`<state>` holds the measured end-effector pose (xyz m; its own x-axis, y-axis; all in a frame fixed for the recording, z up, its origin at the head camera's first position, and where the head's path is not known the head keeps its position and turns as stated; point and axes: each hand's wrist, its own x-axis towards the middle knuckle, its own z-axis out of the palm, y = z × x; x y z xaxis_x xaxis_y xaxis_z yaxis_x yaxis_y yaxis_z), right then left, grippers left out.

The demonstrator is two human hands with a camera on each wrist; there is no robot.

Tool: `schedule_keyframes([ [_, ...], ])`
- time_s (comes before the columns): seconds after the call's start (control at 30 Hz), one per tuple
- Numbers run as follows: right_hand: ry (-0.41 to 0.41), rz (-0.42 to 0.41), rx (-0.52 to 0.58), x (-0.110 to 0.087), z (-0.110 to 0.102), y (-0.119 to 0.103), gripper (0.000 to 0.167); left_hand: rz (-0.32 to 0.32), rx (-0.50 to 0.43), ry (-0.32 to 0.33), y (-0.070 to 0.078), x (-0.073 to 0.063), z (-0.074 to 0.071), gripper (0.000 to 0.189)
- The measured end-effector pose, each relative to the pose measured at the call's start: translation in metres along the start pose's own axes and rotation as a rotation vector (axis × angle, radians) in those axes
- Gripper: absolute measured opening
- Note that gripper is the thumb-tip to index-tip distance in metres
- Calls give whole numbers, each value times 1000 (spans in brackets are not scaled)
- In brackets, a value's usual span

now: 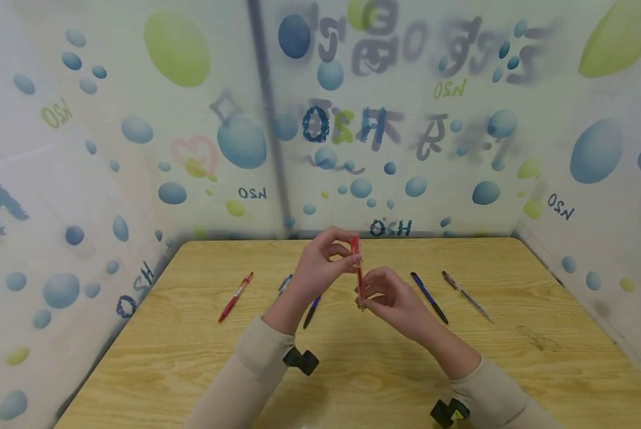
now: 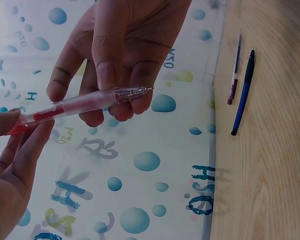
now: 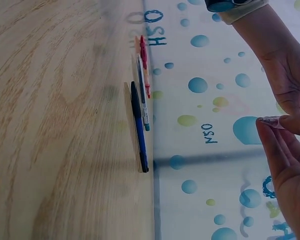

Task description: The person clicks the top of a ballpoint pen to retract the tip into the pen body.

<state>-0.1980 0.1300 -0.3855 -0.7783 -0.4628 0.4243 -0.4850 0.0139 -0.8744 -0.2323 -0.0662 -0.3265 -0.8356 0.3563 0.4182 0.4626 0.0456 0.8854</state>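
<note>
A red pen [image 1: 359, 275] with a clear barrel is held nearly upright above the table, its tip pointing down. My left hand [image 1: 328, 262] pinches its red top end between thumb and fingers. Lower down, my right hand [image 1: 395, 301] pinches the same pen by its tip end. In the left wrist view the pen [image 2: 82, 105] lies across, with the right thumb on the barrel near the metal tip. The right wrist view shows just the clear tip end [image 3: 271, 121] between the right thumb [image 3: 296, 124] and fingers; the rest is hidden.
On the wooden table [image 1: 374, 381] lie a red pen [image 1: 236, 297], a blue-ended pen [image 1: 285, 285] partly behind the left hand, and a blue pen [image 1: 312, 311]. To the right are another blue pen [image 1: 429, 298] and a clear pen [image 1: 467, 296]. Bubble-printed curtains [image 1: 422, 202] enclose the table.
</note>
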Motion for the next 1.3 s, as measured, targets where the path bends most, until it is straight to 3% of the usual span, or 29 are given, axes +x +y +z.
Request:
schedule_keyframes([
  [0.37, -21, 1, 9, -2, -1, 4, 31, -38, 20, -14, 3, -1, 1, 28],
  [0.77, -38, -94, -36, -4, -2, 7, 32, -39, 2, -27, 4, 0, 1, 25],
  [1.03, -37, -85, -55, -5, -2, 6, 31, -55, -11, -26, 3, -1, 1, 23],
  [1.3, -33, -62, -61, -5, -2, 5, 31, -36, -31, -47, 2, -2, 0, 36],
])
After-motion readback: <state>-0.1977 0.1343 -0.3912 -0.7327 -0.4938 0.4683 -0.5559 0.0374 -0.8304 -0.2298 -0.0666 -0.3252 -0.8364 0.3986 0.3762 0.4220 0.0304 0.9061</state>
